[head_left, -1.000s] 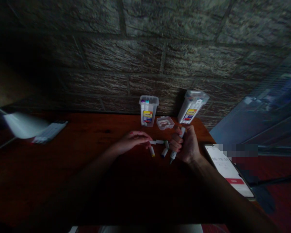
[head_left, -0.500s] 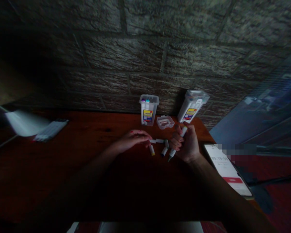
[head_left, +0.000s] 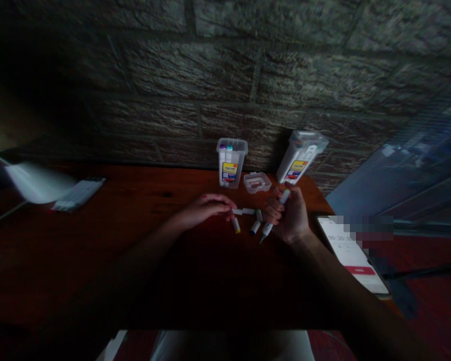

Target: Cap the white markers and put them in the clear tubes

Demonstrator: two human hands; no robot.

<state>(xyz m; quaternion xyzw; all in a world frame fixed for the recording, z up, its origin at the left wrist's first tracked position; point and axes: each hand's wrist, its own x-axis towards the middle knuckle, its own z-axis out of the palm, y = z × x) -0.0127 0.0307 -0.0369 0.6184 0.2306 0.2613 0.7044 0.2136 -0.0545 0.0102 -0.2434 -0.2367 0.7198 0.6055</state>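
Observation:
My right hand (head_left: 288, 215) is wrapped round a white marker (head_left: 269, 225), held slanted. Its bare tip points down toward the table, and a pale yellowish end shows by my thumb. My left hand (head_left: 209, 210) rests low over the table with its fingertips closed at the end of a white marker cap (head_left: 238, 211); the exact contact is dim. Close by lie a yellow-ended cap (head_left: 236, 225), another white cap (head_left: 248, 211), a greenish-ended cap (head_left: 259, 215) and a dark-blue-ended cap (head_left: 254, 228).
Behind the hands stand a clear marker box (head_left: 233, 163) with purple and turquoise markers, a small clear lid (head_left: 257, 182) and a tilted, fuller box (head_left: 300, 158). A phone (head_left: 355, 255) lies right. A pack of pens (head_left: 78, 194) lies left. A brick wall (head_left: 218, 75) backs the table.
The view has tipped slightly, so the scene sits a little higher. Both hands keep nearly the same pose, the marker still in my right hand.

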